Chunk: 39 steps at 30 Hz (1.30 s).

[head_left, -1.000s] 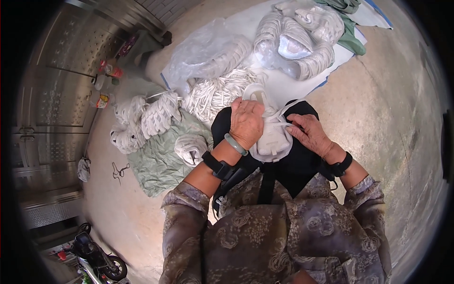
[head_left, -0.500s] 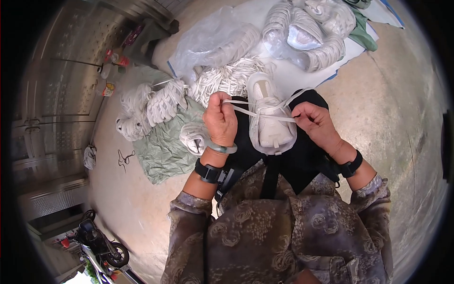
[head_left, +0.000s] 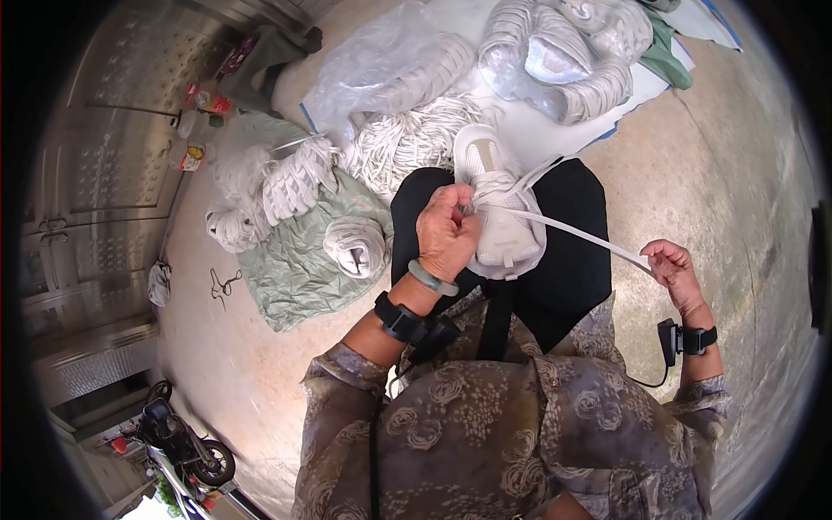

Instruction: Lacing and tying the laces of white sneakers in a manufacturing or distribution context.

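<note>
Well, pale shoe (head_left: 507, 238) on black cloth (head_left: 572, 204) over lap, just right of left hand (head_left: 448, 232); left fingers curled at laced side, can't tell whether pinching. White lace (head_left: 589, 237) stretches from shoe rightward to right hand (head_left: 676, 271), pinched in fingertips. Left forearm angled far and inward; right arm spread wide, well apart from shoe.

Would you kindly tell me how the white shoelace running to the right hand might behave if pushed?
The white shoelace would probably buckle, being a thin, narrow strip stretched between the shoe and the right hand. It looks light, since a fingertip pinch seems enough to hold it. Appearing flat, it seems unlikely to roll.
</note>
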### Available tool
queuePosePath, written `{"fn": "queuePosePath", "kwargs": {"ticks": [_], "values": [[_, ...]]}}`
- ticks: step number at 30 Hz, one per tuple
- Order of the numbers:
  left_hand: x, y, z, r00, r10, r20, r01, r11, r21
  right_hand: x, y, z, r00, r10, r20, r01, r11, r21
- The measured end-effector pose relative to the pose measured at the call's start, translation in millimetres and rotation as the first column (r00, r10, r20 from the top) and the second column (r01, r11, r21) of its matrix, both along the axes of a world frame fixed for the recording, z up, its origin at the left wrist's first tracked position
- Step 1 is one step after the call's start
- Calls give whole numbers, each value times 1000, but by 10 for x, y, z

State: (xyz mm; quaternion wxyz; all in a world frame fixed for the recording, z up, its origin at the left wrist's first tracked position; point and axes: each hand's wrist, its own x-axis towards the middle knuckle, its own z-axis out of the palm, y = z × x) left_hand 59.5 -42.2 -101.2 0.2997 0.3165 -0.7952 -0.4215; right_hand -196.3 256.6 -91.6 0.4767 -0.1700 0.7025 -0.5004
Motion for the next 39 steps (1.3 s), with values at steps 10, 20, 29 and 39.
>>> {"fn": "queuePosePath", "kwargs": {"ticks": [10,20,29,39], "values": [[-353,121,144,995,-64,83,93,903,-419,652,-1401,203,526,163,-834,-386,920,-64],[-301,131,103,972,-39,230,145,874,-464,804,-1813,57,594,358,-720,-518,855,-2],[-427,162,180,929,-48,367,271,763,-587,738,-1799,-254,932,195,-304,-310,865,-394],[-270,108,492,883,-135,450,421,650,-632,796,-1649,-137,952,161,-261,-241,919,-311]]}}
